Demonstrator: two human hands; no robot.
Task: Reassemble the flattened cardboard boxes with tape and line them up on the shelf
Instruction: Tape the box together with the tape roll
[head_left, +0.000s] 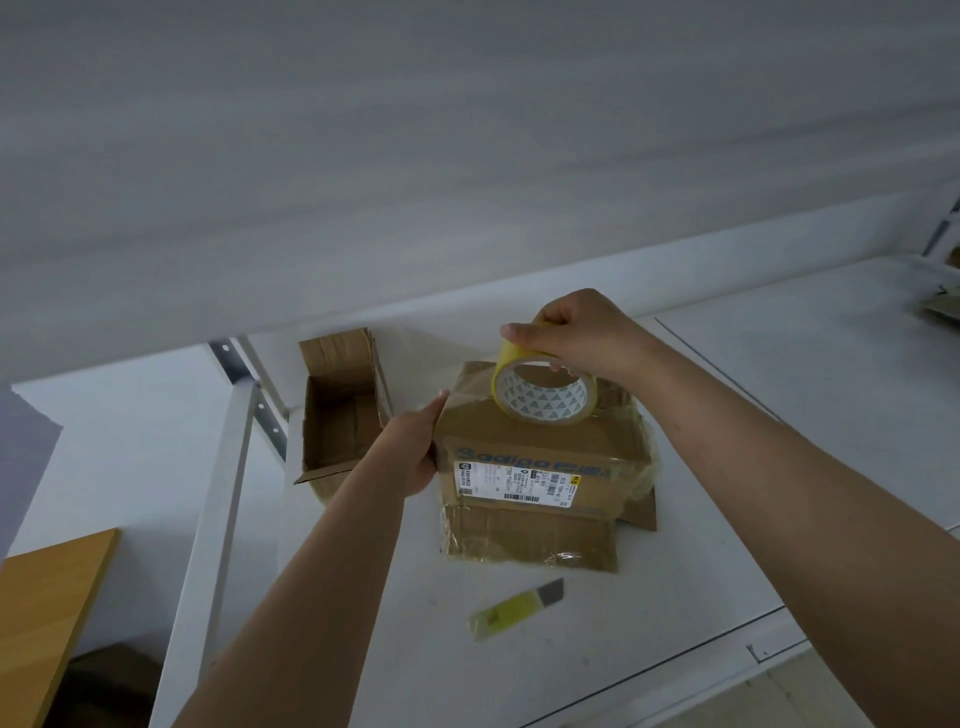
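gripping the tape roll (543, 392) from above, the right hand (582, 332) sets it on the cardboard box (535, 457) mid-shelf (779, 467), while the left hand (410, 452), fingers straight, presses the box's left side, an open box (340, 415) standing toward the shelf's left edge.

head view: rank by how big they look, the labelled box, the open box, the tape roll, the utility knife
1. labelled cardboard box
2. open cardboard box, farther back, so unsure
3. yellow tape roll
4. yellow utility knife, about like the roll
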